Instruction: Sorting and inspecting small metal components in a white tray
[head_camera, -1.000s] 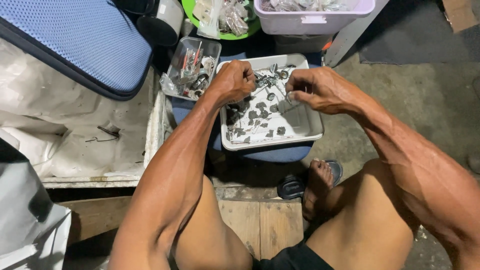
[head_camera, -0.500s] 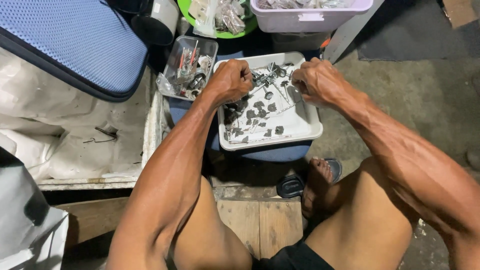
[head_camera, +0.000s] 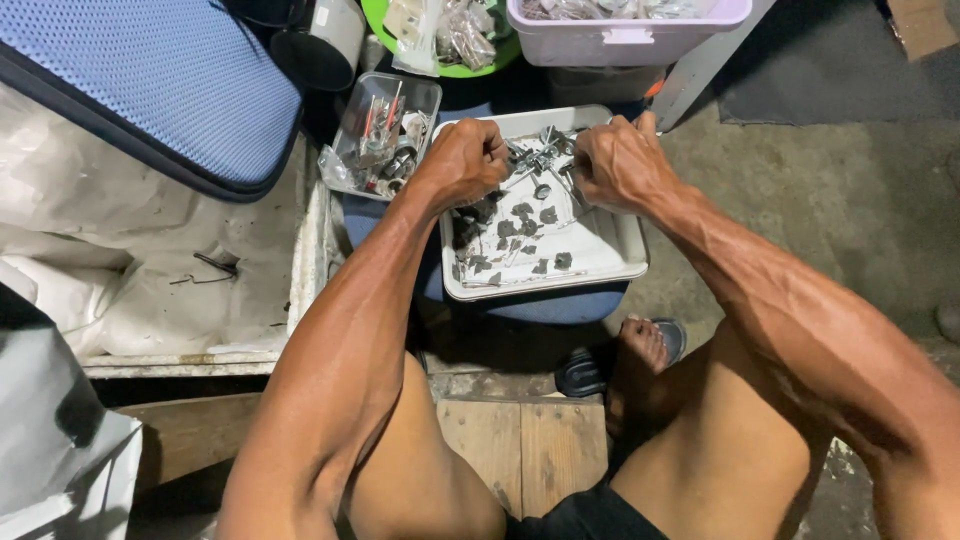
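Both hands have slid up toward the far end of the shallow white plastic tray (head_camera: 610, 262) since a moment ago

left hand (head_camera: 465, 160) is curled into a fist and right hand (head_camera: 620, 160) pinched tight, both gripping the little tangle of small grey metal parts (head_camera: 540, 160) just above the tray's far end. Looks like light, stiff, sharp-edged stuff, probably fiddly and easy to drop, so fingertip grip on the edges seems best. Loose flat metal pieces (head_camera: 520, 235) lie scattered in the tray, clear plastic box of bits (head_camera: 385, 130) sits just left
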